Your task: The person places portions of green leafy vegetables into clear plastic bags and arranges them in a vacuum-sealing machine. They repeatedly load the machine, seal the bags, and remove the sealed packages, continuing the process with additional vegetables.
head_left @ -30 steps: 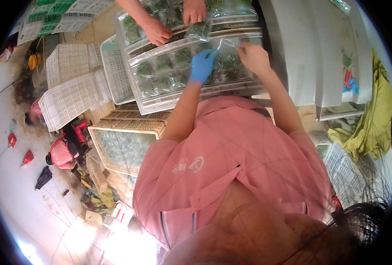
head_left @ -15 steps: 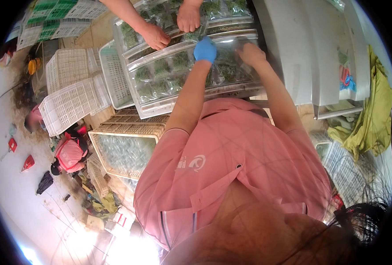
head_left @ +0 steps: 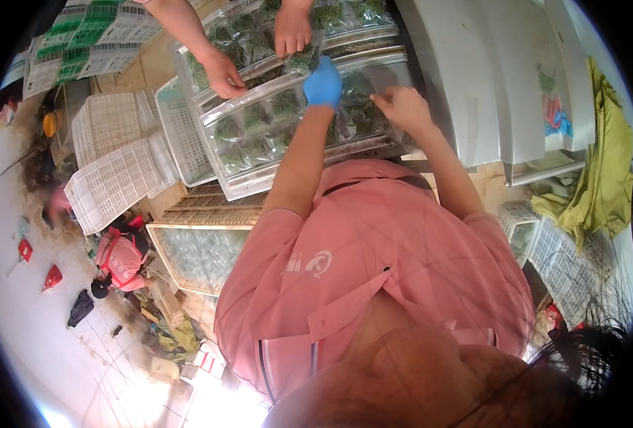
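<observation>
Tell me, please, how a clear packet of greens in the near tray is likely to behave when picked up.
The packet will probably feel floppy, since its clear film is wrinkled. It is likely light for its size, as fine leafy greens show inside. The shiny film may also be slippery.

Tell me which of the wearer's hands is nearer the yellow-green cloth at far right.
The right. The bare right hand is over the near tray of bagged greens, left of the yellow-green cloth; the blue-gloved left hand is farther left, over that tray's far rim.
</observation>
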A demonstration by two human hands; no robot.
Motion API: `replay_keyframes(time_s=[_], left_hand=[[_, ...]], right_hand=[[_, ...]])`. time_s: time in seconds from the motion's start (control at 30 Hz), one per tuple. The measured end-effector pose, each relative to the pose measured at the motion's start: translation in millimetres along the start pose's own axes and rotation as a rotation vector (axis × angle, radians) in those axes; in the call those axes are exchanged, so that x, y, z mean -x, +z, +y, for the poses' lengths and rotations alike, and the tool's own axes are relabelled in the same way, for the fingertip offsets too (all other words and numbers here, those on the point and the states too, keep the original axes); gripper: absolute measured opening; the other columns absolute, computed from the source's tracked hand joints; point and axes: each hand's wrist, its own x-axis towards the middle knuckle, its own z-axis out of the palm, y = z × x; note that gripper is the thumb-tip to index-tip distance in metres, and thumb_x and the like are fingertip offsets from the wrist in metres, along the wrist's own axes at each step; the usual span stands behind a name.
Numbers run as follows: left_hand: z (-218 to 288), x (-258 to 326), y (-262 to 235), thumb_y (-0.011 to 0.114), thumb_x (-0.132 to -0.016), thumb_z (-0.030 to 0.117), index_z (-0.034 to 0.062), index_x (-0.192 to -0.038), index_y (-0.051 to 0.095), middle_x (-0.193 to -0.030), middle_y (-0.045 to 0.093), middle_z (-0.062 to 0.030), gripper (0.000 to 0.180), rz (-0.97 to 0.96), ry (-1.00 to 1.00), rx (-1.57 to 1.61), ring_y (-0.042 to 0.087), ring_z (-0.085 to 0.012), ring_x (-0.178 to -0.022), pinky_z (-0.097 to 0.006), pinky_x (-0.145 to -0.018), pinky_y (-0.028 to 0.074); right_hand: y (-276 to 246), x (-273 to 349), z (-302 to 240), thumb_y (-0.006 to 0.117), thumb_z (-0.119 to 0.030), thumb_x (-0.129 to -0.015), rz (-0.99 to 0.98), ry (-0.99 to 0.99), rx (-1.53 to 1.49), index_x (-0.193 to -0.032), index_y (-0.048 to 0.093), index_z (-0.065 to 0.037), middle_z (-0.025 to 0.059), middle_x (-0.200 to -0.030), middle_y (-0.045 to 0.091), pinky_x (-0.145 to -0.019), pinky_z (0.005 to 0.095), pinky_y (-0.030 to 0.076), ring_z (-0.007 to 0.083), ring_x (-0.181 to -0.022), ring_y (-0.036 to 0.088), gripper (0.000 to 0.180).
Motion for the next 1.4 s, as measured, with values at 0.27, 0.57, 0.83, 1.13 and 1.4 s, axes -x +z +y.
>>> replay_keyframes(time_s=[0.27, 0.57, 0.83, 1.13, 1.4], left_hand=[[-58, -15, -31, 0.057, -0.091, 0.029, 0.0068, -0.106, 0.058, -0.093, 0.066, -0.0185, 0.027, 0.539, -0.066, 0.165, 0.066, -0.0379, -0.082, -0.047, -0.067, 0.052], [-77, -25, -46, 0.058, -0.094, 0.019, 0.0014, -0.114, 0.06, -0.1, 0.067, -0.015, 0.026, 0.176, 0.003, 0.545, 0.067, -0.0249, -0.085, -0.037, -0.071, 0.054], [-32, 48, -97, 0.059, -0.094, 0.017, 0.0023, -0.109, 0.061, -0.087, 0.067, -0.0087, 0.021, 0.009, 0.036, 0.732, 0.065, -0.0163, -0.078, -0.031, -0.067, 0.053], [32, 19, -11, 0.058, -0.089, 0.031, 0.0089, -0.099, 0.063, -0.093, 0.068, -0.017, 0.025, -0.122, 0.134, 0.14, 0.065, -0.0374, -0.087, -0.05, -0.075, 0.05], [42, -31, 23, 0.058, -0.083, 0.022, 0.0177, -0.095, 0.072, -0.104, 0.068, -0.0181, 0.019, -0.413, 0.411, -0.023, 0.065, -0.036, -0.097, -0.046, -0.082, 0.052]], right_hand=[[21, -83, -22, 0.057, -0.036, -0.092, -0.16, -0.073, -0.522, -0.103, 0.068, -0.003, 0.0113, -0.085, 0.07, -0.072, 0.0369, 0.049, 0.0229, -0.081, 0.066, 0.036], [57, -142, -51, 0.053, -0.021, -0.096, -0.276, -0.005, -0.947, -0.116, 0.058, -0.002, 0.0072, -0.093, 0.069, -0.082, 0.0306, 0.046, 0.0141, -0.09, 0.063, 0.028], [9, -30, -43, 0.053, -0.029, -0.096, 0.052, -0.285, -0.363, -0.106, 0.06, -0.011, 0.0106, -0.077, 0.067, -0.067, 0.0391, 0.051, 0.0284, -0.073, 0.067, 0.022], [22, -5, 22, 0.055, -0.019, -0.09, 0.322, -0.003, 0.1, -0.091, 0.058, -0.008, 0.0212, -0.071, 0.065, -0.062, 0.0526, 0.051, 0.0419, -0.069, 0.064, 0.011], [24, -22, 31, 0.055, -0.005, -0.08, 0.286, 0.134, 0.084, -0.09, 0.058, -0.002, 0.0231, -0.083, 0.067, -0.07, 0.0523, 0.053, 0.0427, -0.081, 0.066, 0.011]])
